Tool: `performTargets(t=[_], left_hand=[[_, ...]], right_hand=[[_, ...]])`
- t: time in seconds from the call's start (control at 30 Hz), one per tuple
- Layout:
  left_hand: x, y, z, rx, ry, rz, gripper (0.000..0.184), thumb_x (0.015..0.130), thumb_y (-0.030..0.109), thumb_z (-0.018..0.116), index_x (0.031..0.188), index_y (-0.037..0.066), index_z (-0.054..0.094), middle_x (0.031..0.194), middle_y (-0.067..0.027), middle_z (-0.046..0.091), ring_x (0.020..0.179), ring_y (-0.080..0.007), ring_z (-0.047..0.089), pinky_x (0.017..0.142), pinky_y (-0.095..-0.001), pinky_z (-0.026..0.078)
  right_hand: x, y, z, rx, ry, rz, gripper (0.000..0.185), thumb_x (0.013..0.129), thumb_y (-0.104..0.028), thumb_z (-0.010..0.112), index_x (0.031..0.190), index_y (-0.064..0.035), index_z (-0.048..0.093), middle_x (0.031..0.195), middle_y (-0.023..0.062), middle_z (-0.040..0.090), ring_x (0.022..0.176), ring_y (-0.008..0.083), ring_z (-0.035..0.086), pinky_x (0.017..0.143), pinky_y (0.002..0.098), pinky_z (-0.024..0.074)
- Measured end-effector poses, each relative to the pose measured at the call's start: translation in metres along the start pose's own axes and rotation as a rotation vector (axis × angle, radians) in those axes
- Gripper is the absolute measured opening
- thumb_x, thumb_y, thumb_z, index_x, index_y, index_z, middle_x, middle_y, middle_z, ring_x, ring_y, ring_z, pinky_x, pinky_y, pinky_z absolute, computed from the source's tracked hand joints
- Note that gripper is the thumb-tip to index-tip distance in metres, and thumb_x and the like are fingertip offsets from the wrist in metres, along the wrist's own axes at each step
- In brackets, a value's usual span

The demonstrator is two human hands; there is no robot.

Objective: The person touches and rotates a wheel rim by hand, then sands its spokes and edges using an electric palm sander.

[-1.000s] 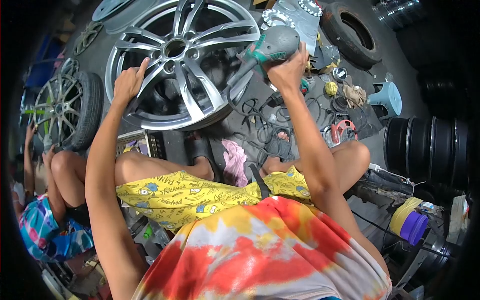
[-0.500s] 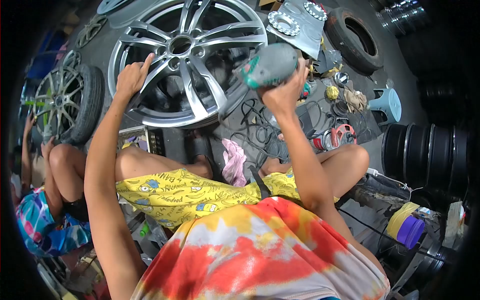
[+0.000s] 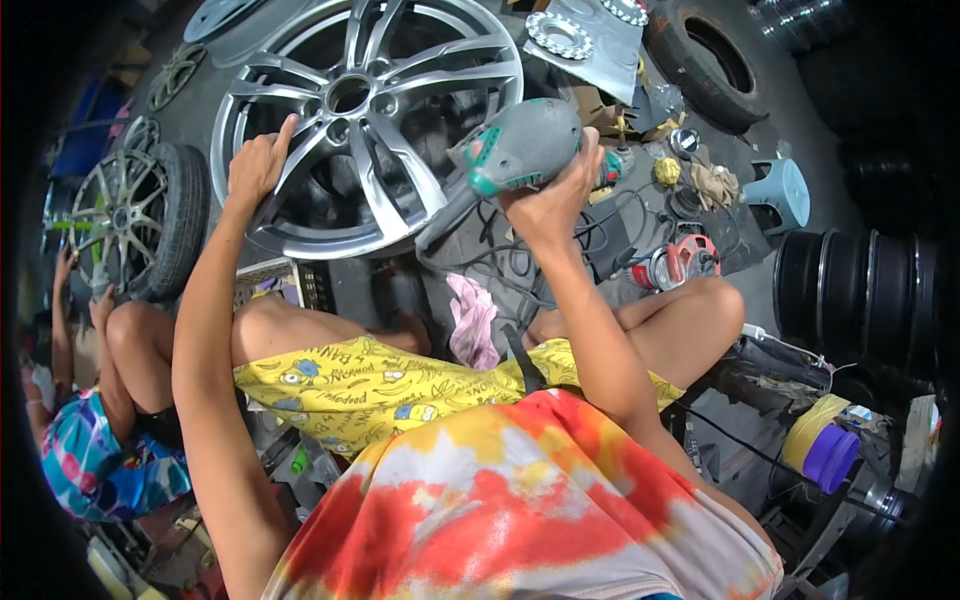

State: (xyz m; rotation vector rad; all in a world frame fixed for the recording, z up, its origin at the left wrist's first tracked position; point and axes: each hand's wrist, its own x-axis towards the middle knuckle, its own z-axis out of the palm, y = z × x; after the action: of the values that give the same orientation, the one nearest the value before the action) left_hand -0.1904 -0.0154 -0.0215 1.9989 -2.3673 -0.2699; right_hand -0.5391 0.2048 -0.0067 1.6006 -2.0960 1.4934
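A large silver alloy wheel rim with paired spokes lies tilted in front of me. My left hand is closed around a spoke on the rim's left side, one digit stretched towards the hub. My right hand grips a grey-and-green power sander, held at the rim's right edge. A dark bar or hose runs down and left from the sander in front of the rim's lower right edge; I cannot tell whether it touches. The sander's working face is hidden.
A pink cloth and tangled cords lie below the rim. To the right are a red tool, a blue stool, a tire and stacked dark rims. Another person's hand is by a spoked wheel at left.
My right hand has turned the sander slightly, and it is less blurred now. The left hand stays on the spoke. The whole view has shifted a little.
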Motion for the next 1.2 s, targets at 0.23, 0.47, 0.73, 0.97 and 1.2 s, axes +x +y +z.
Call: performTargets(t=[0.23, 0.47, 0.73, 0.97, 1.2], left_hand=[[0.003, 0.0, 0.001, -0.007, -0.01, 0.002, 0.087, 0.105, 0.074, 0.028, 0.117, 0.004, 0.078, 0.111, -0.0345, 0.071, 0.114, -0.0515, 0.066, 0.102, -0.0574, 0.048], [0.003, -0.003, 0.001, -0.026, -0.007, 0.005, 0.087, 0.105, 0.074, 0.029, 0.113, 0.003, 0.079, 0.11, -0.0341, 0.072, 0.114, -0.0517, 0.066, 0.101, -0.0577, 0.048], [0.01, -0.011, 0.008, 0.006, 0.016, 0.041, 0.087, 0.105, 0.073, 0.028, 0.112, 0.003, 0.078, 0.108, -0.0335, 0.072, 0.112, -0.0514, 0.067, 0.101, -0.058, 0.048], [0.001, -0.001, -0.001, -0.002, -0.009, 0.009, 0.087, 0.105, 0.073, 0.028, 0.114, 0.003, 0.078, 0.112, -0.0342, 0.071, 0.114, -0.0517, 0.066, 0.102, -0.0582, 0.048], [0.008, -0.007, 0.003, 0.021, 0.004, 0.056, 0.086, 0.106, 0.072, 0.027, 0.112, 0.002, 0.078, 0.111, -0.0355, 0.071, 0.113, -0.0532, 0.065, 0.101, -0.0589, 0.047]], right_hand=[[0.029, 0.026, 0.027, -0.099, 0.011, -0.019, 0.067, 0.058, -0.025, 0.091, 0.112, 0.0017, 0.063, 0.121, 0.0207, 0.049, 0.115, 0.0472, 0.048, 0.095, 0.0597, 0.0404], [-0.012, 0.001, 0.013, 0.06, 0.002, -0.028, 0.067, 0.057, -0.025, 0.091, 0.113, -0.0026, 0.063, 0.119, 0.0185, 0.048, 0.111, 0.0452, 0.047, 0.091, 0.054, 0.0399], [0.006, 0.01, 0.017, -0.075, 0.045, -0.016, 0.068, 0.058, -0.026, 0.092, 0.111, 0.0032, 0.062, 0.12, 0.0212, 0.048, 0.113, 0.0477, 0.047, 0.094, 0.0568, 0.0395], [-0.029, 0.0, 0.015, 0.064, 0.011, -0.053, 0.085, 0.055, -0.029, 0.096, 0.122, 0.0041, 0.056, 0.127, 0.0233, 0.048, 0.116, 0.0484, 0.046, 0.095, 0.0584, 0.0387], [0.041, 0.051, 0.04, -0.08, 0.036, -0.003, 0.072, 0.065, -0.029, 0.091, 0.112, 0.0138, 0.059, 0.127, 0.0246, 0.049, 0.119, 0.051, 0.046, 0.097, 0.0607, 0.0398]])
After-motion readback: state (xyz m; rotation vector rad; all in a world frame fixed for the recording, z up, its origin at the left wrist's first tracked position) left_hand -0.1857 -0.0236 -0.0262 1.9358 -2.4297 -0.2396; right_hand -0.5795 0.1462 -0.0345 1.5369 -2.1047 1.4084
